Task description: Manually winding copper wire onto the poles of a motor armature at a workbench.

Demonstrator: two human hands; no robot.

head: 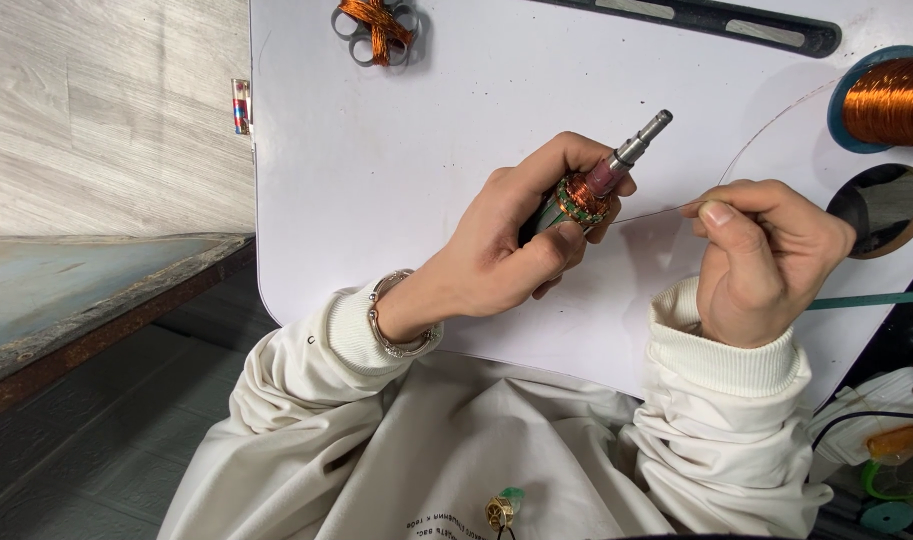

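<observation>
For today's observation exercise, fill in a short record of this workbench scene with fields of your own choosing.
Left hand: left hand grips a motor rotor, steel shaft up.
Right hand: right hand pinches a thin copper wire running to the rotor.
Surface: white board.
Spool: copper wire spool, far right.
Top: small coil bundle.

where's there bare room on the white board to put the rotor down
Bare board lies between the copper scrap and the left hand holding the rotor. It is crowded on the right, by the right hand, wire spool and hole.
</observation>
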